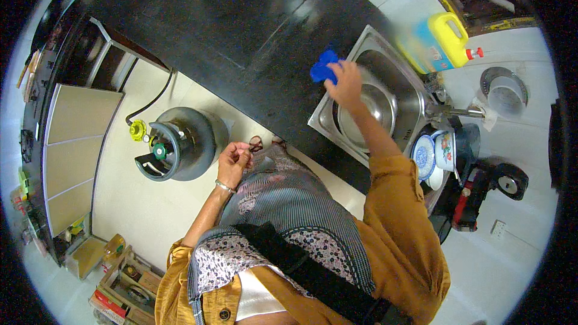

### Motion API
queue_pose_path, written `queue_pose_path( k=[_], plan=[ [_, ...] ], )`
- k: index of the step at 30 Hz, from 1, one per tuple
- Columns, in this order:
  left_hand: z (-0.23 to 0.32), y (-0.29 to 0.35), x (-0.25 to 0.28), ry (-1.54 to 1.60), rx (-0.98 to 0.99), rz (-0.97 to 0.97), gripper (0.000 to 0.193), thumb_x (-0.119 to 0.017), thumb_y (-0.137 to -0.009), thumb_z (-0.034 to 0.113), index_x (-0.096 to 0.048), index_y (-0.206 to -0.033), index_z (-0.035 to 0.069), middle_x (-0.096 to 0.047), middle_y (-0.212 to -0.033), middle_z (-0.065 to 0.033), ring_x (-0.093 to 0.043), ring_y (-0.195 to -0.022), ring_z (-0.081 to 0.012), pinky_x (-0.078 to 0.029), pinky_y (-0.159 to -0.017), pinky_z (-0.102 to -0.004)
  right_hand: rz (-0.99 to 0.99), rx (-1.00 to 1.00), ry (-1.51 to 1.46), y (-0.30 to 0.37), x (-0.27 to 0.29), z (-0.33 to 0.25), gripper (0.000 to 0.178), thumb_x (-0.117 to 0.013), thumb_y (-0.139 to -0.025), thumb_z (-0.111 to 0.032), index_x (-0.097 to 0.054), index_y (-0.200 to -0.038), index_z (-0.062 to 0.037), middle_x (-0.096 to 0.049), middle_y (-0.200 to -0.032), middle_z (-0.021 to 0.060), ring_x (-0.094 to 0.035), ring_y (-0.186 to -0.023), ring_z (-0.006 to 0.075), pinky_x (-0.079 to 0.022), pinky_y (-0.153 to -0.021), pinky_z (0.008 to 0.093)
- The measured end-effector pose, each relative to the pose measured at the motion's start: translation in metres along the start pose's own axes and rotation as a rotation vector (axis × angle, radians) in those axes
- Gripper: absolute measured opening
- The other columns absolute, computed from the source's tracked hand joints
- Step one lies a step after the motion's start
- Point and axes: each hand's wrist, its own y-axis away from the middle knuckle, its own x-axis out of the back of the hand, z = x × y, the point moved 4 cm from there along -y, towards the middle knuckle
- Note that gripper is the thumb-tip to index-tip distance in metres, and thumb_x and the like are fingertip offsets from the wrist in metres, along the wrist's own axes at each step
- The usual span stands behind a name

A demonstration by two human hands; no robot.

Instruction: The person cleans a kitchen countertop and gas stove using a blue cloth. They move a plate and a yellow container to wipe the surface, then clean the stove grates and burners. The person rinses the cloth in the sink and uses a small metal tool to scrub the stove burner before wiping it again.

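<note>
A bright blue cloth (326, 66) is bunched under the fingers of my right hand (345, 86), at the black countertop's (265, 42) edge beside the sink. That arm reaches across the near corner of the steel sink (415, 99), where a round metal basin (380, 108) sits. My left hand (235, 161) hangs low in front of my apron, with its fingers curled together. Whether anything small is between those fingers I cannot make out. Left of it on the floor stands a grey gas cylinder (195, 138) with a yellow regulator (138, 130).
Behind the sink stands a yellow-capped blue jug (435, 42). Bowls and a patterned plate (423, 156) are stacked right of the tap (460, 111). A hose (155, 99) runs from the regulator to the counter. An open cabinet door (78, 150) is at the left; a crate (129, 286) lies below.
</note>
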Motion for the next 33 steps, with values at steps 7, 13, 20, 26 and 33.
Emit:
queue_pose_path(
  k=[7,13,20,26,33],
  plan=[
    [0.001,0.005,0.019,0.001,-0.007,0.001,0.015,-0.055,-0.086,0.005,-0.053,-0.100,0.001,-0.059,-0.072,-0.0035,-0.056,-0.061,-0.0106,-0.047,-0.056,-0.0244,-0.052,-0.148,-0.373,-0.054,-0.020,-0.044,0.040,-0.064,-0.067,-0.030,-0.061,-0.101,-0.0090,-0.059,-0.094,0.0132,-0.053,-0.090,0.0335,-0.043,-0.081,0.0412],
    [0.005,-0.002,0.005,-0.009,-0.002,-0.012,0.011,-0.053,-0.088,0.006,-0.053,-0.098,0.002,-0.058,-0.073,-0.0032,-0.056,-0.062,-0.0101,-0.047,-0.056,-0.0233,-0.106,0.051,-0.170,-0.068,-0.053,-0.085,0.045,-0.062,-0.066,-0.030,-0.060,-0.110,-0.0233,-0.045,-0.127,0.0126,-0.037,-0.119,0.0336,-0.036,-0.090,0.0492],
    [0.003,-0.010,-0.002,-0.002,0.031,-0.044,0.012,-0.053,-0.087,0.005,-0.053,-0.099,0.002,-0.059,-0.074,-0.0050,-0.056,-0.060,-0.0105,-0.047,-0.052,-0.0234,-0.300,0.405,-0.375,0.002,0.015,-0.077,0.036,-0.068,-0.058,-0.021,-0.063,-0.093,-0.0155,-0.052,-0.115,0.0083,-0.044,-0.113,0.0298,-0.034,-0.092,0.0442],
    [0.025,-0.003,-0.020,-0.053,-0.024,-0.027,0.012,-0.054,-0.086,0.005,-0.054,-0.099,0.003,-0.060,-0.075,-0.0051,-0.057,-0.061,-0.0111,-0.047,-0.054,-0.0237,0.028,0.130,-0.081,-0.060,0.012,0.033,0.035,-0.065,-0.059,-0.027,-0.063,-0.091,-0.0119,-0.055,-0.110,0.0111,-0.049,-0.104,0.0307,-0.036,-0.089,0.0455],
    [0.009,0.032,0.017,-0.016,-0.011,0.166,0.013,-0.054,-0.086,0.004,-0.054,-0.098,0.002,-0.056,-0.074,-0.0027,-0.056,-0.064,-0.0115,-0.049,-0.057,-0.0246,0.456,-0.816,-0.036,-0.109,-0.014,0.153,0.046,-0.064,-0.070,-0.025,-0.053,-0.111,-0.0070,-0.048,-0.115,0.0213,-0.043,-0.107,0.0394,-0.036,-0.092,0.0459]
  ],
)
